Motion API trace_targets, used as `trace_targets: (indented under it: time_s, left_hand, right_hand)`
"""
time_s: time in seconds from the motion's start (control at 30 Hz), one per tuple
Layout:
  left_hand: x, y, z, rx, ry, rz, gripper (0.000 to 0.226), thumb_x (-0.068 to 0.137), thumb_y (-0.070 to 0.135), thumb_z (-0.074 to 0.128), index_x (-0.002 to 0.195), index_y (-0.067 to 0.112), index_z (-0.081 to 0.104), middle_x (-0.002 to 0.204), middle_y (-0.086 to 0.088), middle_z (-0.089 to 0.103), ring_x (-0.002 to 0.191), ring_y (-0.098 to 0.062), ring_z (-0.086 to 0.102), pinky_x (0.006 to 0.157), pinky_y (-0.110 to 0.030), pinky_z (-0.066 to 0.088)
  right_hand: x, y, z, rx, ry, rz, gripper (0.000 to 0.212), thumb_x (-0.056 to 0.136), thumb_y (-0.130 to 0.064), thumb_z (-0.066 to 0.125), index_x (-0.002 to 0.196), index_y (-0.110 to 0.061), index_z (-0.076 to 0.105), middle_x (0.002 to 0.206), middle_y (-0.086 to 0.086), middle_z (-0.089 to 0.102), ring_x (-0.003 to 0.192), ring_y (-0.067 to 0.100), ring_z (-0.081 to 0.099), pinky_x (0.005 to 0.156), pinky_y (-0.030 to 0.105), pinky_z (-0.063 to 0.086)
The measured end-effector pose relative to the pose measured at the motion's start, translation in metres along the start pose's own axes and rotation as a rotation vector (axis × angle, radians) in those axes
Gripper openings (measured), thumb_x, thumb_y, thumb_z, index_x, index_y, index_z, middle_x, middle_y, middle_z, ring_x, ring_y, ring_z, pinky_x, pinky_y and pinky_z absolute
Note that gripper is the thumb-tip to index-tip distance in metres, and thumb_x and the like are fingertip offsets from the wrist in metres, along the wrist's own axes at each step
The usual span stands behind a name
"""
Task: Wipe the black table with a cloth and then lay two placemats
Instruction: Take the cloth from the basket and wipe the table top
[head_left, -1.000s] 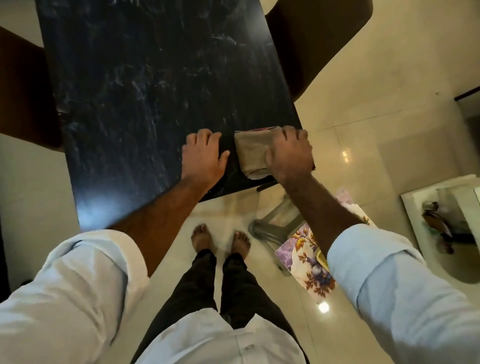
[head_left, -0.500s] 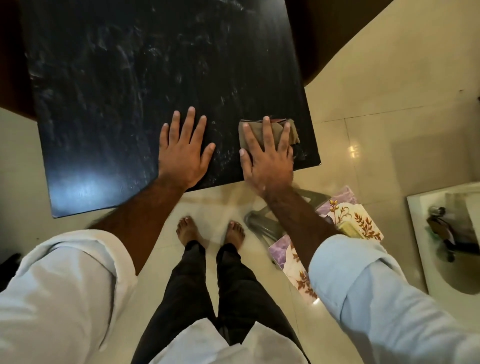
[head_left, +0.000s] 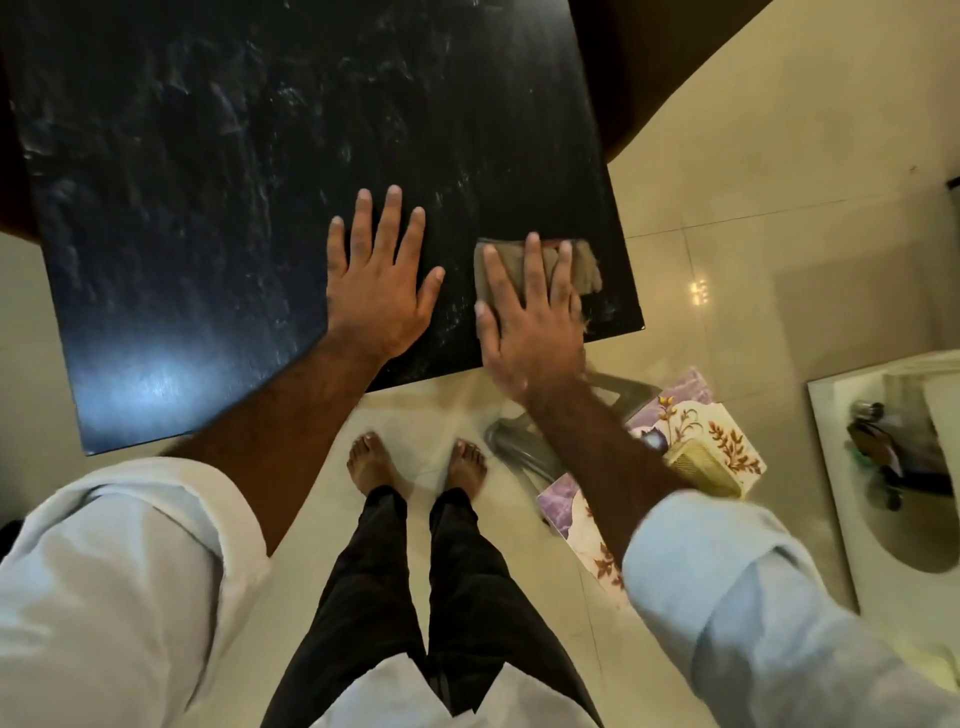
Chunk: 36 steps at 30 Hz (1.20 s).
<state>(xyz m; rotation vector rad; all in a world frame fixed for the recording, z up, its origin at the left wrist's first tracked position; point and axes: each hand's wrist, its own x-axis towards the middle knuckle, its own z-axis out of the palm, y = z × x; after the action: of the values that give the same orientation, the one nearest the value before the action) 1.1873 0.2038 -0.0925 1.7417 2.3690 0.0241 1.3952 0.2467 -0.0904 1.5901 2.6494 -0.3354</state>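
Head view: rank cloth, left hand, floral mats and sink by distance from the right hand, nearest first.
1. cloth: pressed under the right hand, at the near right corner of the black table.
2. left hand: flat on the table, just to the left.
3. floral mats: below table level, to the right.
4. sink: far right.

Home rm: tile floor (head_left: 779, 156), washbasin (head_left: 837, 467)

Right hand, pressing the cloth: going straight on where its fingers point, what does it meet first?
Nothing visible: beyond the right hand and cloth lies only bare black table up to the picture's top edge.
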Motion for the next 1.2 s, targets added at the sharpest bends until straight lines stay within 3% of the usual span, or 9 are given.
trace_targets:
  time_s: [0.2, 0.4, 0.57, 0.7, 0.87, 1.03, 1.2]
  left_hand:
    - [0.016, 0.014, 0.009, -0.017, -0.053, 0.003, 0.08, 0.113, 0.065, 0.018, 0.178, 0.024, -0.002, 0.186, -0.007, -0.012, 0.172, -0.037, -0.01, 0.138, -0.063, 0.001]
    - [0.018, 0.012, 0.007, -0.008, -0.078, 0.002, 0.08, 0.113, 0.066, 0.018, 0.178, 0.025, -0.005, 0.186, -0.006, -0.015, 0.172, -0.036, -0.012, 0.137, -0.063, -0.001]
    - [0.015, 0.013, 0.009, -0.012, -0.041, 0.005, 0.078, 0.114, 0.064, 0.021, 0.178, 0.025, -0.001, 0.187, -0.005, -0.01, 0.172, -0.036, -0.007, 0.137, -0.063, 0.003]
    - [0.015, 0.013, 0.01, -0.01, -0.038, 0.006, 0.076, 0.115, 0.062, 0.02, 0.178, 0.025, -0.001, 0.187, -0.006, -0.009, 0.172, -0.037, -0.007, 0.137, -0.063, 0.004]
    - [0.015, 0.01, 0.01, -0.006, -0.066, 0.002, 0.077, 0.115, 0.063, 0.017, 0.178, 0.025, -0.002, 0.187, -0.006, -0.011, 0.172, -0.037, -0.008, 0.137, -0.063, 0.002]
    - [0.017, 0.003, 0.0, -0.016, -0.137, 0.013, 0.075, 0.115, 0.061, 0.019, 0.178, 0.027, -0.006, 0.186, -0.004, -0.017, 0.172, -0.034, -0.013, 0.138, -0.06, 0.001]
    - [-0.001, -0.02, -0.004, -0.013, -0.102, -0.02, 0.074, 0.115, 0.061, 0.018, 0.178, 0.029, -0.004, 0.186, -0.006, -0.015, 0.172, -0.036, -0.011, 0.138, -0.061, 0.001]
  right_hand:
    - [0.032, 0.061, -0.013, -0.005, 0.024, 0.206, 0.072, 0.111, -0.067, 0.026, 0.176, -0.039, 0.014, 0.185, 0.01, 0.009, 0.168, 0.05, 0.004, 0.13, 0.072, 0.022]
    - [0.102, 0.055, -0.022, -0.023, 0.052, 0.133, 0.072, 0.109, -0.07, 0.022, 0.175, -0.043, 0.015, 0.186, 0.007, 0.009, 0.169, 0.047, 0.004, 0.132, 0.071, 0.021]
    - [0.024, 0.047, -0.013, -0.015, 0.034, 0.014, 0.069, 0.111, -0.064, 0.031, 0.176, -0.042, 0.017, 0.186, 0.007, 0.008, 0.17, 0.045, 0.003, 0.129, 0.07, 0.027]
    - [-0.019, 0.067, -0.011, 0.009, -0.018, 0.109, 0.07, 0.112, -0.063, 0.032, 0.176, -0.042, 0.013, 0.186, 0.006, 0.003, 0.17, 0.044, -0.001, 0.128, 0.071, 0.027]
    - [0.057, 0.063, -0.019, 0.033, 0.016, 0.203, 0.071, 0.11, -0.069, 0.023, 0.175, -0.043, 0.01, 0.185, 0.006, 0.006, 0.17, 0.046, 0.0, 0.131, 0.071, 0.022]
    - [0.104, 0.011, -0.013, -0.035, 0.061, 0.084, 0.073, 0.108, -0.068, 0.025, 0.175, -0.041, 0.019, 0.185, 0.009, 0.013, 0.169, 0.048, 0.008, 0.129, 0.07, 0.026]
    - [0.012, -0.03, 0.0, -0.021, -0.027, -0.139, 0.07, 0.111, -0.064, 0.031, 0.176, -0.044, 0.014, 0.186, 0.007, 0.004, 0.17, 0.046, 0.0, 0.127, 0.067, 0.031]
